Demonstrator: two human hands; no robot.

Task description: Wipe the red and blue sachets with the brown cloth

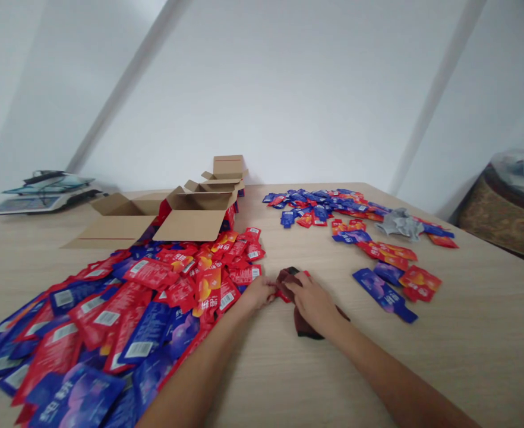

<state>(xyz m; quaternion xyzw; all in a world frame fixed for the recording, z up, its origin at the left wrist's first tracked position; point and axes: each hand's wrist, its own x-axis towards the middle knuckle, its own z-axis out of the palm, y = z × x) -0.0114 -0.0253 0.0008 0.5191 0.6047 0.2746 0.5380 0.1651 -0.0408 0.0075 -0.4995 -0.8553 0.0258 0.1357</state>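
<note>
In the head view, my right hand point(314, 303) grips a dark brown cloth point(305, 324), its fingers pressed down through it onto a red packet point(283, 295). Only small red bits of this packet show around the cloth; the rest is hidden. From the left, my left hand point(258, 292) has its fingers closed at the packet's edge, touching the cloth's side. Just left of that hand lies a big heap of red and blue packets point(150, 297). To the right of my right hand, several loose packets lie apart, among them a blue one point(380, 292) and a red one point(420, 283).
Open cardboard boxes point(195, 217) stand behind the heap. A second, smaller pile of packets point(319, 205) lies at the table's far side, near a crumpled grey cloth point(400, 224). A scale-like device point(43, 199) sits at the far left. Beyond the right edge is a patterned chair point(502, 217).
</note>
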